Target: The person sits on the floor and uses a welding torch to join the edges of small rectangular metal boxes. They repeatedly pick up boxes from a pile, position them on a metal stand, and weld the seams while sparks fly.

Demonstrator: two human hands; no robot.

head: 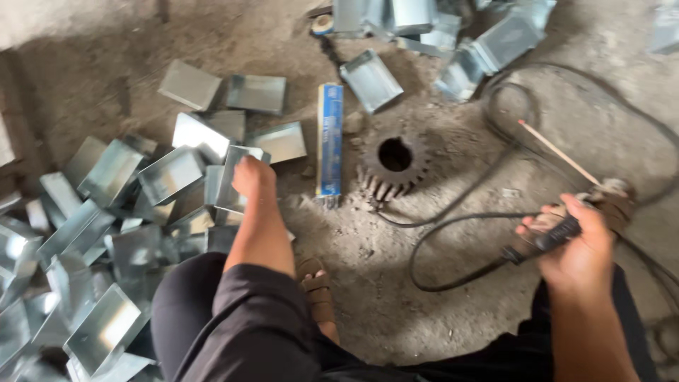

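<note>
Picking-up step: the left hand (252, 177) closes its fingers on a folded metal piece (233, 185) at the floor pile's edge — the right hand (576, 247) grips a welding electrode holder (559, 233); next likely calls for lifting the piece clear.

Both forearms are bare from the elbow down, and neither the left hand (252, 177) nor the right hand (581, 249) wears a glove, ring or watch that shows. A dark, charcoal-black sleeve (258, 311) of loose cloth, with a folded hem, ends at the left elbow, and dark trousers (185, 301) of much the same shade cover the legs. One foot wears a brown sandal (316, 288) with broad straps across the toes.
</note>
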